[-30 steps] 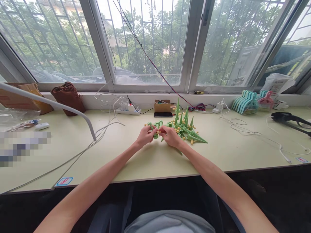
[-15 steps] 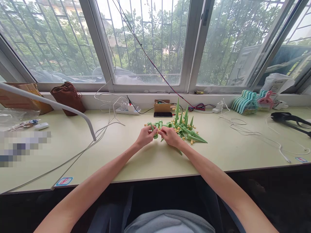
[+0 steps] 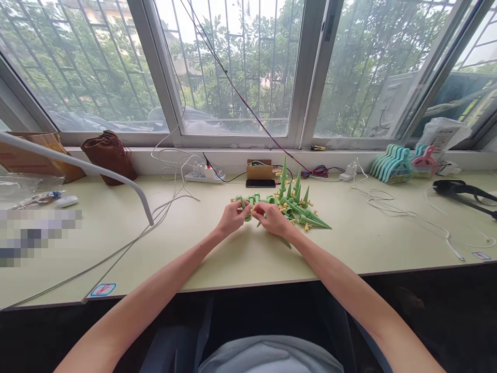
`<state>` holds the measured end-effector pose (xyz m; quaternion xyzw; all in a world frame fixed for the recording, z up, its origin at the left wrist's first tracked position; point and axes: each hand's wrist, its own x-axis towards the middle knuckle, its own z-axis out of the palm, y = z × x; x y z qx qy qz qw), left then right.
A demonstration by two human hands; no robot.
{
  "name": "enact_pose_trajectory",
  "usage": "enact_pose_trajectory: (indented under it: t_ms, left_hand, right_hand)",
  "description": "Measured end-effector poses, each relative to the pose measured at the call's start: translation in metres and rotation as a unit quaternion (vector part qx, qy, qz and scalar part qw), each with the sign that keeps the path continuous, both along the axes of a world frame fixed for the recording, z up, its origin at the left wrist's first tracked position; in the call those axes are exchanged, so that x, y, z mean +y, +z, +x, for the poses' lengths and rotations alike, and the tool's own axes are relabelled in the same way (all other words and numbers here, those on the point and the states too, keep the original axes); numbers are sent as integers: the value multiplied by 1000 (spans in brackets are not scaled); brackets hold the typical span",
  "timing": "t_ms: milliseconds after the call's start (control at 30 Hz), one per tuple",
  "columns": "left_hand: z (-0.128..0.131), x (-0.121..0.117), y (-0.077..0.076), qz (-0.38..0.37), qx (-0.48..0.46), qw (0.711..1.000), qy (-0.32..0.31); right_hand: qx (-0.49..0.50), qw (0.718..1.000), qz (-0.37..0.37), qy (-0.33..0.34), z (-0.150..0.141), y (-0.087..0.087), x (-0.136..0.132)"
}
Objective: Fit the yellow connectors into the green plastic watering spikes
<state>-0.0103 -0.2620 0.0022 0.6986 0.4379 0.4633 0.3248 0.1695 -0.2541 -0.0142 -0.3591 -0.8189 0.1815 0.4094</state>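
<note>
My left hand [image 3: 232, 217] is closed around a green plastic watering spike [image 3: 248, 218], partly hidden by the fingers. Close beside it, my right hand [image 3: 272, 218] pinches a small yellow valve [image 3: 252, 211] at the side of that spike. The fingertips of both hands nearly meet, and they cover most of the join. Just right of my right hand lies a pile of similar green spikes [image 3: 310, 217] with yellow valves. A few of them, like the tall spike [image 3: 283, 176], stand point up. More green pieces [image 3: 256, 197] lie behind my fingers.
A black phone [image 3: 260, 183] lies behind the pile, before a small cardboard box [image 3: 259, 170]. White cables [image 3: 171, 199] cross the table [image 3: 155, 269] on the left, near a power strip [image 3: 205, 177]. Green hangers [image 3: 392, 165] and black-framed glasses [image 3: 458, 191] are at the right.
My fingers shift very slightly around the yellow valve. Both arms, the held spike and the pile stay in the same place.
</note>
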Motion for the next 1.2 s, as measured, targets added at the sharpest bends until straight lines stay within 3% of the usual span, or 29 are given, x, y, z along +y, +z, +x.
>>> enact_pose_trajectory:
  t_ms: [1000,1200]
  left_hand:
    - [-1,3,-4,59,19,998,-11]
    - [-1,4,-5,66,23,997,-14]
  right_hand:
    - [-5,999,-35,2,0,2,-2]
    - [-6,1000,-10,3,0,0,1]
